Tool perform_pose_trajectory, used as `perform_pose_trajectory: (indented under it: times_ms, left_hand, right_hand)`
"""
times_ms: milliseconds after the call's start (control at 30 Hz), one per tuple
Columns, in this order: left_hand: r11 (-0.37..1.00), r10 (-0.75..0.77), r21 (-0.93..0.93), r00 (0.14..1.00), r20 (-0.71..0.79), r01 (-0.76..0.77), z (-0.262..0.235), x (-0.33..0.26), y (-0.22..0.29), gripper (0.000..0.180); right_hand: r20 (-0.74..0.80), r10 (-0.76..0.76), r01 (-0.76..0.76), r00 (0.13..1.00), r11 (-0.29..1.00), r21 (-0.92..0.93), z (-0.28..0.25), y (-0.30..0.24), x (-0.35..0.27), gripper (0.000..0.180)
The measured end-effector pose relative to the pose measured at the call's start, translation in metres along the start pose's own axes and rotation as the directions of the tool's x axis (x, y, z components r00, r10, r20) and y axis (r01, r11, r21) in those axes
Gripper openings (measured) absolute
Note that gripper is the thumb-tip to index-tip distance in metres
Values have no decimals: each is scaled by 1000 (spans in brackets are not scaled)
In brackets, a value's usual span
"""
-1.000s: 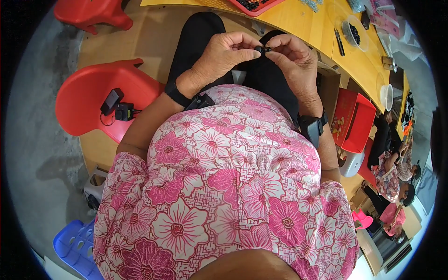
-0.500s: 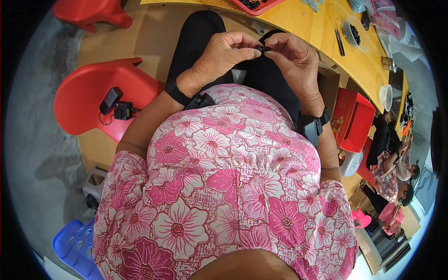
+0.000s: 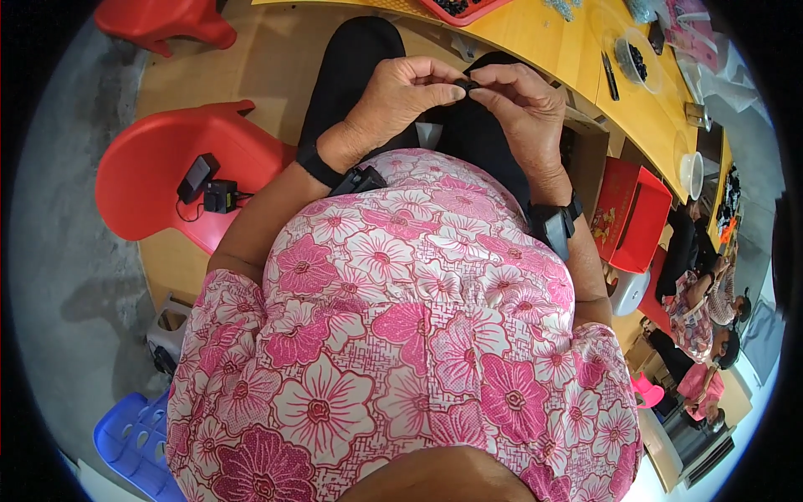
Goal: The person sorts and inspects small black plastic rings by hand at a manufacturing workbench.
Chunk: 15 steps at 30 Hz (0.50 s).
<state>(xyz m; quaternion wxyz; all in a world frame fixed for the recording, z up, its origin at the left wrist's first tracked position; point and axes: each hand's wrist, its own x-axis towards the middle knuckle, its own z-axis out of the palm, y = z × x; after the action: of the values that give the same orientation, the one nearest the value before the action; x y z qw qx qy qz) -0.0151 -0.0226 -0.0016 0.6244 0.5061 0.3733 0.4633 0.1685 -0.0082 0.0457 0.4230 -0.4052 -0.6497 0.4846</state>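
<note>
Centrally, a small black piece (image 3: 467, 84) sits between the fingertips of both hands, above the person's dark-trousered right thigh and short of the worktop (image 3: 577, 58). The left hand (image 3: 400, 94) pinches it between thumb and forefinger from the left; the right hand (image 3: 525, 102) nips it likewise from the right. For such fine handling, I would keep both pinches light and level, steady the piece with one hand while the other adjusts it, and leave its middle uncovered to the eye. What shows of it bridges the two thumbs, so its long axis seems to run roughly left to right; the fingers hide its ends, and which way it points cannot be told. Beyond, on the worktop, are a red tray (image 3: 456, 22), a black pen (image 3: 610, 77) and a clear bowl (image 3: 621, 58) holding dark bits.
</note>
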Motion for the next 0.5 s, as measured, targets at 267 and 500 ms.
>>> perform_pose_trajectory:
  times_ms: [267,500]
  left_hand:
    - [999,21,-38,1000,-19,-22,1,-1,1,21]
    - [998,56,-3,997,-45,-56,3,0,3,20]
  right_hand:
    - [-91,-102,92,991,990,-111,6,1,-1,16]
    - [-133,92,-65,987,978,198,7,7,-1,16]
